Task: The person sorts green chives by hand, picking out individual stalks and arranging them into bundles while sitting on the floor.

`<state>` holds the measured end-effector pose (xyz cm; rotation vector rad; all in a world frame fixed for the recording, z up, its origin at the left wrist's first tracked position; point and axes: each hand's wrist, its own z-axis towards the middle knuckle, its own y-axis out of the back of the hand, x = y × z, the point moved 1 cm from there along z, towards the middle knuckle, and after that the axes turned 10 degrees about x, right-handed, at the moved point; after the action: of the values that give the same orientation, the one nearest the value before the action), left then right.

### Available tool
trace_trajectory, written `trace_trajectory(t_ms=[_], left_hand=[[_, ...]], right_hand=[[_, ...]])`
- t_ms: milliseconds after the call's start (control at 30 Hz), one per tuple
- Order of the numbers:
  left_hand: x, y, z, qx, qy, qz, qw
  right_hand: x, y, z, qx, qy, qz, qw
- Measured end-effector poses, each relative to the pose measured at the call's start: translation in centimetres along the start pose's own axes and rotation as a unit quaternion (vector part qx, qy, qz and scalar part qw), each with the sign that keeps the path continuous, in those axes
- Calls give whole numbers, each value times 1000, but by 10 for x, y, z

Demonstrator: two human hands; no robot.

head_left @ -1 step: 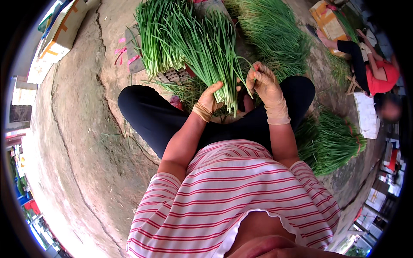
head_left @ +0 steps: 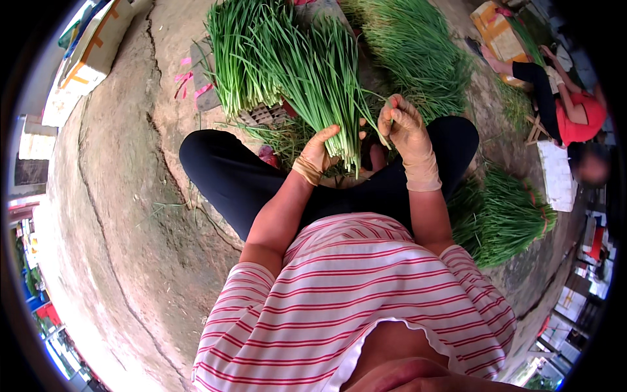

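The left hand (head_left: pixel 316 154) closes around the pale stem ends of a bunch of long greens (head_left: pixel 334 108), held above the person's crossed legs (head_left: pixel 225 173). Just right of the bunch, the right hand (head_left: pixel 406 127) has its fingers bent and narrow beside a loose stalk (head_left: pixel 381 132); whether they grip it, I cannot tell. Left of the bunch, a pile of similar greens (head_left: pixel 232 72) lies over a grey lattice crate (head_left: pixel 260 116), whose inside is hidden. Well left of the bunch stands a white foam box (head_left: pixel 108 42) with orange tape; far right of it, another taped box (head_left: pixel 499 36) and a plain white one (head_left: pixel 557 176). Their contents do not show clearly.
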<state>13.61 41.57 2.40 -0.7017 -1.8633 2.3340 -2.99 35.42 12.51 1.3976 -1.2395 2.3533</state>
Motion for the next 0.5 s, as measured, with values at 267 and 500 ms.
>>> trace_trajectory(t_ms=[267,500], left_hand=[[0,-1,0,-28,1,22,999],[-1,-3,0,-36,11,43,998]], right_hand=[[58,15,-15,-200,124,-350,907],[7,30,29,-93,-208,-494,839]])
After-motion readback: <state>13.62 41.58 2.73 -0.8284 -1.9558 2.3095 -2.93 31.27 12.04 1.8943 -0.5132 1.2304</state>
